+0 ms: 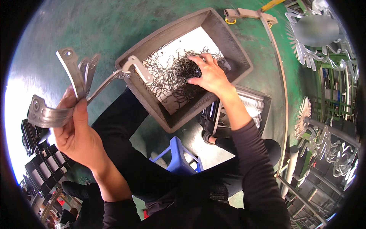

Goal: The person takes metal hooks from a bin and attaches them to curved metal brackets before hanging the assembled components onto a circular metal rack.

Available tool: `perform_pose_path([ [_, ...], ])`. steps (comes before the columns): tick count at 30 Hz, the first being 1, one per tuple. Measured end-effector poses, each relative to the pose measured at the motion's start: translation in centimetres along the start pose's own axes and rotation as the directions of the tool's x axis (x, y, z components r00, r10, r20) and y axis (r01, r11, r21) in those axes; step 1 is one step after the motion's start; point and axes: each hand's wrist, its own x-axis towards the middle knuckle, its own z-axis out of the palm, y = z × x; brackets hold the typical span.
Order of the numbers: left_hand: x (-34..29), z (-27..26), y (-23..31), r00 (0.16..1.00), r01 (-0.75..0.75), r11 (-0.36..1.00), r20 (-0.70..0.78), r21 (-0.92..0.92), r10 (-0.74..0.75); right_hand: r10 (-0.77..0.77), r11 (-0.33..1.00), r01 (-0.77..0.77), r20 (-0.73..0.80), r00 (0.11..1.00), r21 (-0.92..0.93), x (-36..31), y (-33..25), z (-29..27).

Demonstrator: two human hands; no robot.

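In my left hand [78, 133] I grip several bent silver metal brackets [70, 72], pinched between thumb and fingers. They fan out upward and to the left, with holes near their ends. A long arm reaches right from the bunch to a curved bracket end [140, 69] over the bin's left rim; where these two join is hard to make out. My right hand [211, 76] is over the grey bin [179, 124], fingers and thumb spread apart. Below it lies a tangled heap of small dark wire hooks [167, 82]. Whether my fingertips touch the hooks cannot be told.
A dark crate [266, 110] of shiny metal parts stands right of the bin. Below is a blue plastic stool [178, 154]. A metal frame on wheels [249, 14] runs along the right, before racks of hanging metal parts [328, 149]. Black trays [44, 168] are stacked at left.
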Motion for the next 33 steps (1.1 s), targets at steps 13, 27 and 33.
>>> perform_pose_path([
  [13, 0.0, -3.7, -2.0, 0.999, -0.024, 1.0, 0.032, -0.011, 0.024, 0.015, 0.937, 0.178, 0.546, 0.838, -0.299, 5.9, 2.7, -4.9],
  [27, 0.1, -5.6, -2.4, 0.998, 0.008, 1.0, 0.061, -0.017, -0.007, -0.232, 0.934, 0.287, 0.25, 0.94, -0.213, 11.5, 2.5, 1.2],
  [33, 0.2, -5.5, -2.6, 0.995, 0.003, 1.0, 0.104, -0.023, -0.001, -0.267, 0.923, 0.285, 0.101, 0.958, -0.259, 12.1, 2.8, 3.7],
])
